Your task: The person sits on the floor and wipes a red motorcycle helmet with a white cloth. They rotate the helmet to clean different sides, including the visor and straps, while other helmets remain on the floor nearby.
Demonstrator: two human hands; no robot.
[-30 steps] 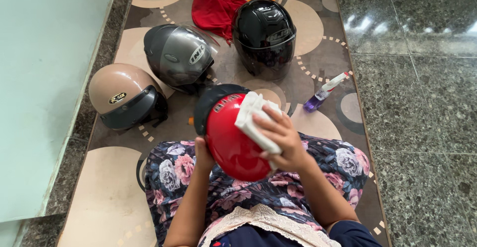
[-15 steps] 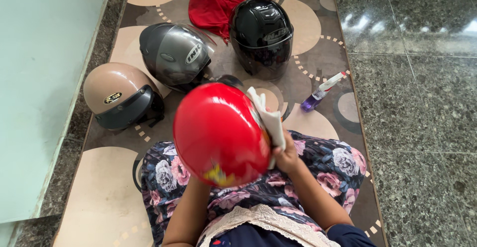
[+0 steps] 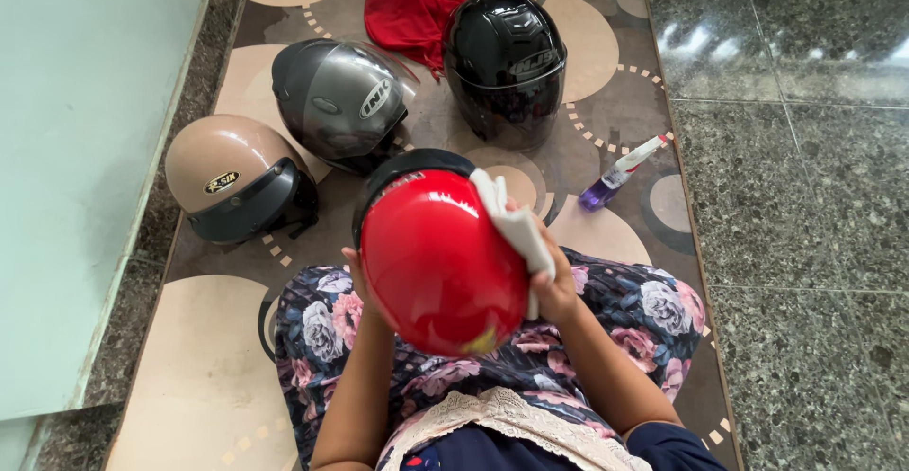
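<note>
A shiny red helmet (image 3: 440,263) with a black visor rim is held over my lap, its dome facing up at me. My left hand (image 3: 358,280) grips its left edge, mostly hidden behind the shell. My right hand (image 3: 551,282) presses a folded white cloth (image 3: 516,227) against the helmet's right side. I sit on a patterned mat (image 3: 208,367) in a flowered skirt.
A tan helmet (image 3: 232,177), a grey helmet (image 3: 341,102) and a black helmet (image 3: 504,59) lie on the mat ahead. A red cloth (image 3: 402,12) lies behind them. A purple spray bottle (image 3: 617,174) lies to the right. A pale wall stands at left, granite floor at right.
The red helmet was turned and lifted toward me, then lowered slightly. The white cloth slid from the top of the dome to its right side.
</note>
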